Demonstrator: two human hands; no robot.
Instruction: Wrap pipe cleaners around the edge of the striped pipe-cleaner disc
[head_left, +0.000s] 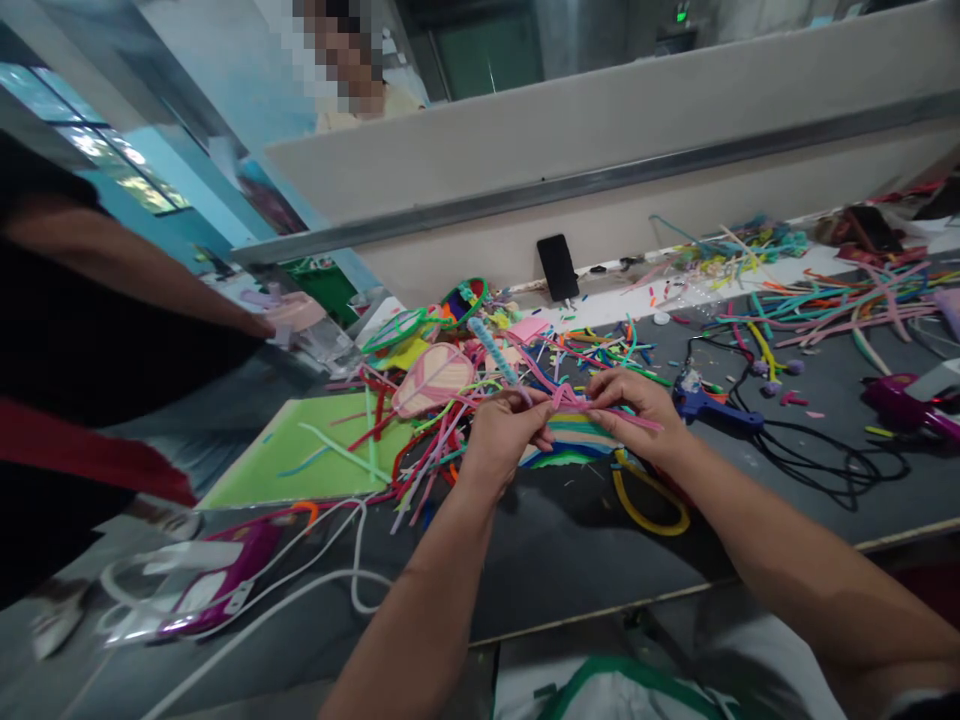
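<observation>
My left hand (pixel 506 435) and my right hand (pixel 637 408) are close together over the middle of the table. Both pinch a bundle of pink pipe cleaners (pixel 568 399), which looks looped or knotted between the fingertips. One pink end sticks out below my right fingers. Just under my hands lies a rainbow-striped strip (pixel 574 440) of blue, green, yellow and peach rows, partly covered by them. Close to my right wrist, a yellow pipe cleaner loop (pixel 652 515) rests on the tabletop. A light-blue fuzzy stick (pixel 493 352) slants beyond my left hand.
Mixed pipe cleaners surround a pink-and-cream leaf-shaped piece (pixel 435 380) and a green sheet (pixel 300 455). A blue glue gun (pixel 716 408) with black cord lies right. Purple devices (pixel 229 580) sit at both ends. A phone (pixel 556 268) leans on the partition. A person (pixel 112 300) stands left.
</observation>
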